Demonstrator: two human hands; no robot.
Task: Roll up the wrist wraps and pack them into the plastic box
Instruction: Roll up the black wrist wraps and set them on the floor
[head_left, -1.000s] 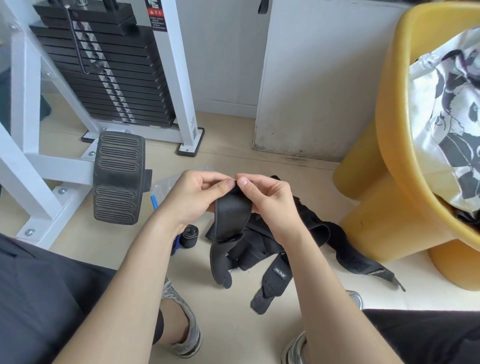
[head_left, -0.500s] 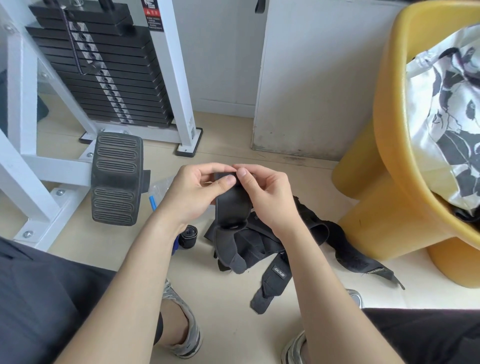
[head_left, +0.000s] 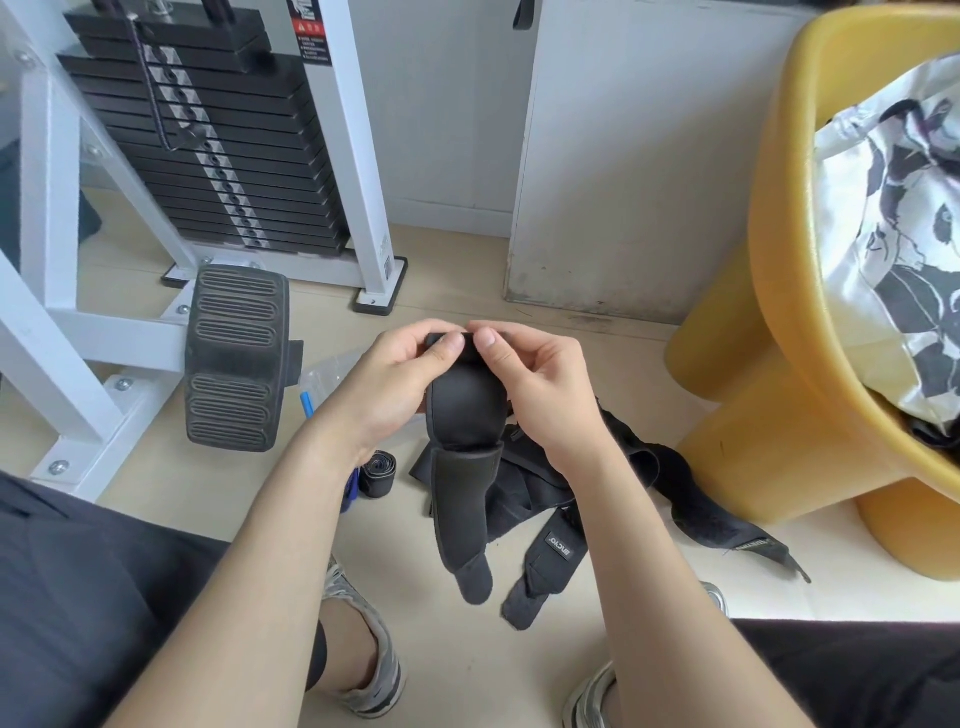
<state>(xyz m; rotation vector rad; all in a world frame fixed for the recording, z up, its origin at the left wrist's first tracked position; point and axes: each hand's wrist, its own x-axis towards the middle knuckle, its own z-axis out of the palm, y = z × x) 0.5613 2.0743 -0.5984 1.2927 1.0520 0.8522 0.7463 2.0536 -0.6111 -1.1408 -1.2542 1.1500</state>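
Above floor | both hands pinch wrist wrap top | tail hangs

Single view, head-worn, wide-angle: looking forward and down, sitting close above the left hand and right hand; weight stack showing far left, yellow chair far right.

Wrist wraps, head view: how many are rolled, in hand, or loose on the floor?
Rolled wrap on floor: 1
Held wrap, pinched by left hand and right hand: 1
Loose wraps in tangled pile: at least 2, exact count unclear
Total: at least 4
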